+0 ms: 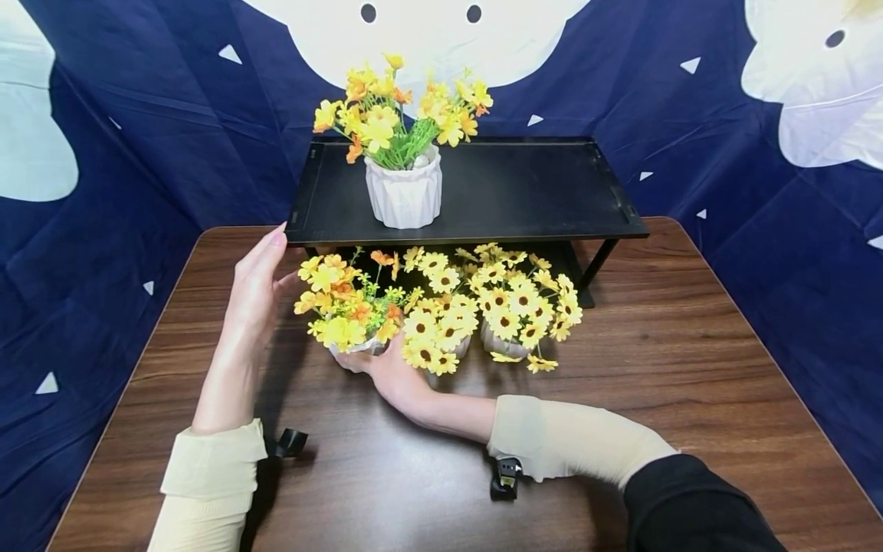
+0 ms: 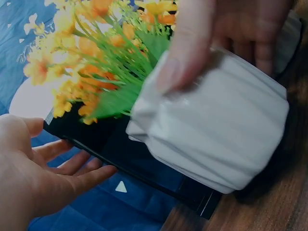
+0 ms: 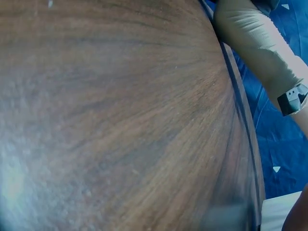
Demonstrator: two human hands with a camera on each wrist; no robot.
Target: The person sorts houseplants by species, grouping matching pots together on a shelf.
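Note:
In the head view my right hand (image 1: 403, 383) grips a white ribbed flower pot (image 1: 355, 359) with yellow and orange flowers (image 1: 338, 299), at the front left of a black shelf (image 1: 524, 188). The left wrist view shows the right thumb (image 2: 185, 57) across the rim of this white pot (image 2: 226, 120), other fingers behind it. My left hand (image 1: 255, 287) is at the shelf's left front corner, fingers extended by its edge. Two pots of pale yellow, dark-centred daisies (image 1: 441, 326) and daisies (image 1: 524, 303) stand right of the gripped pot, in front of the shelf.
A white pot (image 1: 405, 188) of yellow and orange flowers stands on the shelf's top, left of its middle. Thin black legs (image 1: 599, 264) carry the shelf on the brown wooden table (image 1: 690, 368). Dark blue patterned cloth (image 1: 172, 92) hangs behind and at the sides.

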